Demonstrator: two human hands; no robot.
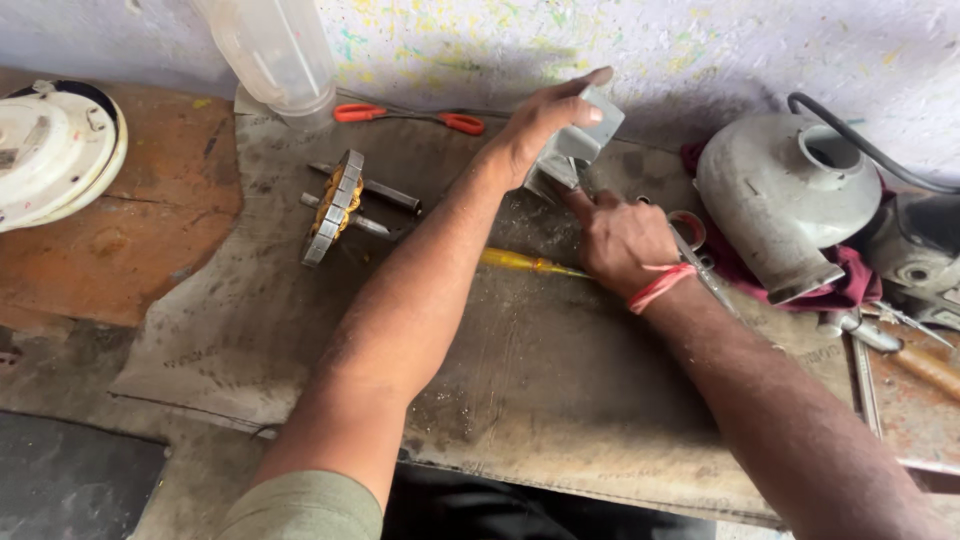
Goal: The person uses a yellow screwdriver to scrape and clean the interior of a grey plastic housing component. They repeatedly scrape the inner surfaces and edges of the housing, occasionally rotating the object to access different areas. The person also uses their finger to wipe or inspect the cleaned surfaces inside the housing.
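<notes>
The left hand (545, 120) reaches forward across the worktop (560, 390) and curls over the top of a folded piece of grey sheet metal (585, 140), fingers laid flat along its upper face and the thumb tucked against the near side, so the piece is gripped and held upright near the back wall. The right hand (625, 240) sits just below and to the right of it, closed into a fist, with a finger pushed up against the lower edge of the metal piece; a red thread (660, 287) is tied around its wrist. Whether this hand grips a tool cannot be told, though a yellow-handled screwdriver (525, 262) lies on the worktop touching or just beside its knuckles, pointing left.

To the left of the arms lies a motor rotor (335, 205) with copper windings and a steel shaft, tilted on the dusty grey mat. Behind it, near the wall, rest red-handled scissors (410, 115) and the base of a clear plastic jar (280, 55). A white round fan housing (55, 150) sits at the far left on a rusty orange surface. At the right, a grey cast-metal pump casing (780, 195) rests on a maroon cloth (745, 270), with a wooden-handled tool (915, 360) nearby.
</notes>
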